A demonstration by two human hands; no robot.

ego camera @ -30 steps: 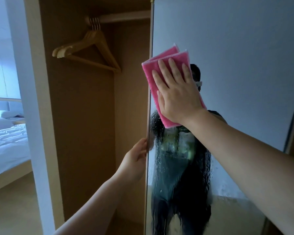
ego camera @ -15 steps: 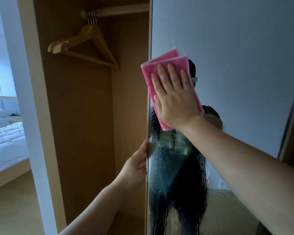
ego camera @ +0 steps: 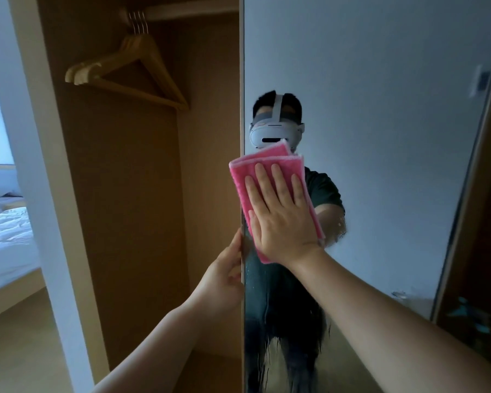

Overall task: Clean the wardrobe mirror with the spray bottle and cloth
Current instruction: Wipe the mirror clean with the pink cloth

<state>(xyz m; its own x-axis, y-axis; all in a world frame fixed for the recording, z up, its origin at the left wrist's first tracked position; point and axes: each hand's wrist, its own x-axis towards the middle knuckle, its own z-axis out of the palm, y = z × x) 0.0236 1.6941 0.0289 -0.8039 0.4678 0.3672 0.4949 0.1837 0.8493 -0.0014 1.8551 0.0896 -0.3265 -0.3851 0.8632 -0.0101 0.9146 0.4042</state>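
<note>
The wardrobe mirror fills the right half of the view, with wet streaks running down its lower part. A folded pink cloth lies flat against the glass near the mirror's left edge. My right hand presses on the cloth with straight, spread fingers. My left hand grips the mirror door's left edge just below the cloth, fingers curled round it. No spray bottle is in view.
The open wardrobe compartment is left of the mirror, with wooden hangers on a rail at the top. A bed with white sheets stands far left beyond the wardrobe's side panel. A dark door frame borders the mirror's right.
My right hand has slid the pink cloth down the mirror, uncovering the reflected head above it. My left hand keeps its hold on the door edge.
</note>
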